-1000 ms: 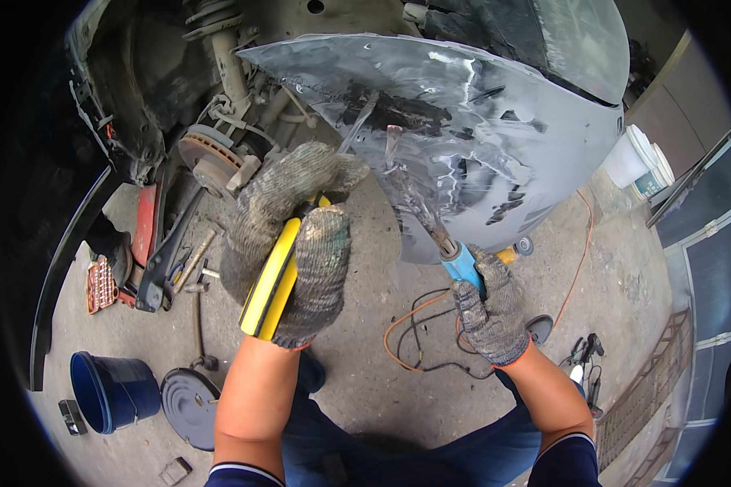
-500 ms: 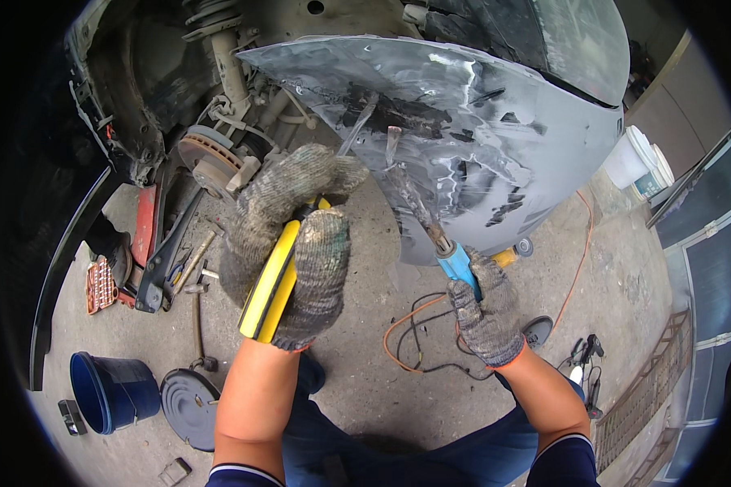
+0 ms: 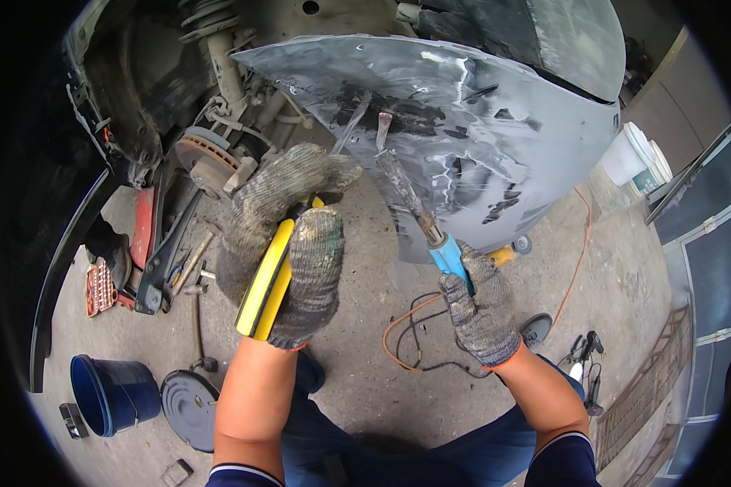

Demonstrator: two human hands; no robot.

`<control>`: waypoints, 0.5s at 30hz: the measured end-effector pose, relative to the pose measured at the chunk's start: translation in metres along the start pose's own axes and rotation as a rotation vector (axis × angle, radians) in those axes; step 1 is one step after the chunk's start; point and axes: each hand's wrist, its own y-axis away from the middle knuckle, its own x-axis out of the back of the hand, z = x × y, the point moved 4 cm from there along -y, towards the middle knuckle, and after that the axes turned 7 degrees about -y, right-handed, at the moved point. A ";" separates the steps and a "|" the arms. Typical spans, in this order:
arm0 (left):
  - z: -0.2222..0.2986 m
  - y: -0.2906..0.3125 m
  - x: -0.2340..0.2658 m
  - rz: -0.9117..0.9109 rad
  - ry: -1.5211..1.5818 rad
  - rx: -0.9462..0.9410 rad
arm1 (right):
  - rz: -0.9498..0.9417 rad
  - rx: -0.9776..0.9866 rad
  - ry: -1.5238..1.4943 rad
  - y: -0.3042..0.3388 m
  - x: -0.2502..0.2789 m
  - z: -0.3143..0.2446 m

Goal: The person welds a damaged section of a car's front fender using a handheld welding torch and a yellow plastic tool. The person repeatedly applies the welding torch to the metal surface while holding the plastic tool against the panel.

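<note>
Both my hands wear grey knitted gloves. My left hand [image 3: 288,235] is closed round a yellow-and-black handled tool [image 3: 264,288], whose head is hidden by the glove. A thin grey strip [image 3: 352,122] sticks up beyond its fingers; what grips it is hidden. In my right hand [image 3: 485,312] is a soldering iron [image 3: 447,253] with a blue handle, a long stained metal shaft and an upright tip. That tip stands in front of a dark patch on a scuffed grey car panel [image 3: 536,170]; contact cannot be made out.
A brake disc [image 3: 205,154] shows behind my left hand. Hammers, a red jack [image 3: 144,223], a blue bucket [image 3: 114,394] and a black lid [image 3: 189,410] are at left. Cables [image 3: 410,349], a yellow grinder [image 3: 508,252] and white buckets [image 3: 628,154] are at right.
The soldering iron has moved slightly up and left, bringing its tip closer to the dark patch. My left hand keeps its grip, and the whole view has shifted a little.
</note>
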 end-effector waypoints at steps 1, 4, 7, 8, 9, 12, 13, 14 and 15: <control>0.000 0.000 -0.002 0.014 0.028 0.021 | -0.006 -0.016 0.005 0.000 -0.001 0.001; 0.001 0.002 -0.003 0.026 0.094 0.065 | -0.038 -0.075 -0.062 0.006 -0.004 0.003; 0.002 0.002 -0.002 0.004 0.055 0.021 | 0.030 0.018 0.012 0.004 -0.001 -0.005; -0.001 0.001 0.001 -0.022 0.015 -0.025 | 0.022 0.017 0.018 0.002 0.000 -0.005; -0.001 0.001 0.001 -0.031 -0.002 -0.047 | 0.014 0.015 0.025 -0.001 0.000 -0.004; -0.001 0.002 0.000 -0.036 -0.011 -0.065 | -0.014 -0.008 0.013 0.003 -0.001 0.000; 0.000 0.001 0.000 -0.036 -0.012 -0.062 | -0.025 -0.019 0.003 0.005 -0.002 0.001; 0.001 0.000 0.000 -0.049 -0.023 -0.055 | -0.006 -0.010 0.014 0.006 0.000 0.001; 0.001 0.000 0.000 -0.061 -0.032 -0.048 | 0.014 -0.001 0.024 0.007 0.001 0.001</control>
